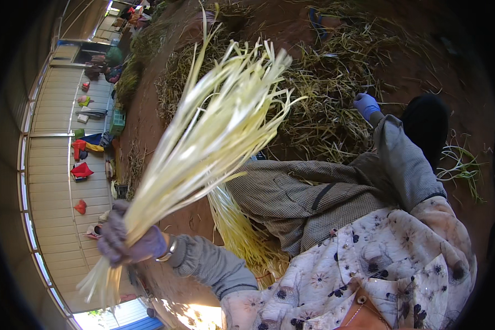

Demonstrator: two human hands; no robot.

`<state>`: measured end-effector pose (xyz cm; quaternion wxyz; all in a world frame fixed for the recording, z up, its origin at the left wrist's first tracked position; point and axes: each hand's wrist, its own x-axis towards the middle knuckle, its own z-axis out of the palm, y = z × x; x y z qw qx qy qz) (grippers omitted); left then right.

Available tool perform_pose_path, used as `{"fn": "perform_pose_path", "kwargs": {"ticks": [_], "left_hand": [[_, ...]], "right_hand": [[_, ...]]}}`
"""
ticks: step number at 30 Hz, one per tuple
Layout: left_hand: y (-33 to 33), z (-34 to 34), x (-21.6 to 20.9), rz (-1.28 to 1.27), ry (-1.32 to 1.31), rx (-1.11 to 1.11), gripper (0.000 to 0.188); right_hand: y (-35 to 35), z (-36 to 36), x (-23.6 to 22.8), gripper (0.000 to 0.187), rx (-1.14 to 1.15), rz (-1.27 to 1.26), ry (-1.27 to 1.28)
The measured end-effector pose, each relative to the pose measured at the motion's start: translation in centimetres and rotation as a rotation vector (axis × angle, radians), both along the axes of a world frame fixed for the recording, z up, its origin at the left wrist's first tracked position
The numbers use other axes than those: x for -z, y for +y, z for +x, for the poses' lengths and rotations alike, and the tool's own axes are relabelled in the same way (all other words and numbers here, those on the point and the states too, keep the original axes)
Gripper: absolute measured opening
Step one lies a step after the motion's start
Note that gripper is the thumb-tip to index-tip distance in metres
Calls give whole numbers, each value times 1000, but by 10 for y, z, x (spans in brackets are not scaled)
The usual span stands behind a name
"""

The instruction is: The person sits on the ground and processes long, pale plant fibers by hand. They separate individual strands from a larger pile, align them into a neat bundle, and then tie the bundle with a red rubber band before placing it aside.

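My left hand (131, 237), in a purple glove, is wrapped round the lower part of a large bundle of pale yellow blanched chives (203, 132). The bundle slants up and to the right, its loose leaf tips fanned out and its short pale ends sticking out below the fist. My right hand (367, 105), gloved in light purple, is over the litter of dry leaves on the ground, its fingers curled in. Whether anything is in those fingers is hidden. A second heap of yellow chives (239, 231) lies beside my leg, partly behind the raised bundle and my left arm.
Loose straw-like leaves (324, 132) cover much of the reddish-brown ground. A few green-white stalks (461, 165) lie at the right, past my dark shoe (425, 129). Along the panelled wall (52, 181) at the left are a green crate (117, 121) and several coloured bags and cloths.
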<state>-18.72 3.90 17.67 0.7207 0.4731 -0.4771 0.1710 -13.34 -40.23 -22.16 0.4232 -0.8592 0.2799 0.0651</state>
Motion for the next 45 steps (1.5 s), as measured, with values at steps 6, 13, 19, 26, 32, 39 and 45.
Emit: {"fn": "perform_pose_path", "kwargs": {"ticks": [6, 13, 19, 26, 32, 39, 45], "left_hand": [[91, -36, 94, -330, 271, 131, 34], [162, -89, 112, -407, 290, -104, 50], [180, -103, 117, -390, 350, -435, 51], [191, -110, 121, -410, 383, -471, 51], [198, -106, 120, -387, 367, -279, 54], [182, -113, 111, -340, 298, -178, 54], [168, -123, 110, -359, 240, -310, 53]], "right_hand": [[7, 2, 21, 21, -205, -31, 6], [30, 3, 11, 22, -324, 17, 71], [36, 0, 10, 24, -426, 45, 118], [55, -2, -28, 27, -569, 165, -30], [153, -23, -133, 16, -880, 445, -758], [224, -61, -172, 11, -1224, -232, -709], [210, -103, -149, 10, -1247, -86, -959]]}}
